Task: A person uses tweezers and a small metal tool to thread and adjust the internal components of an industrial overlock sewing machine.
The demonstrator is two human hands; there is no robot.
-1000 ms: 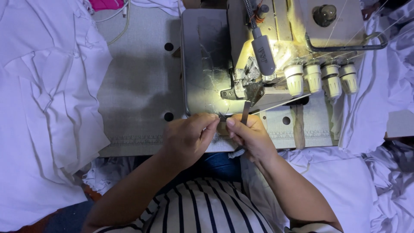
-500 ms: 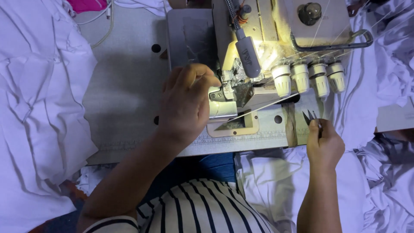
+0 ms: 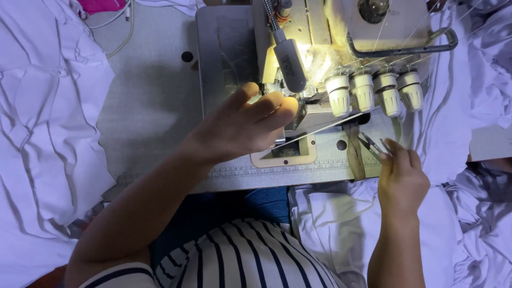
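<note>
Head view: my left hand [image 3: 250, 125] rests curled on the sewing machine [image 3: 320, 58] at its needle area, gripping nothing I can see; my right hand [image 3: 402, 178] pinches small snips [image 3: 372, 146] near the tabletop's [image 3: 149, 101] right edge.

L hand [image 3: 242, 125] fwd, curled; R hand [image 3: 401, 178] maybe pinching.

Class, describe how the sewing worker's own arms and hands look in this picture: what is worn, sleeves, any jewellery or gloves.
Both forearms are bare, with no sleeves showing below the elbow. The left hand and right hand wear no gloves, and no rings, watch or bracelets are visible. The only clothing seen is a striped top, white with dark stripes, at the body.
</note>
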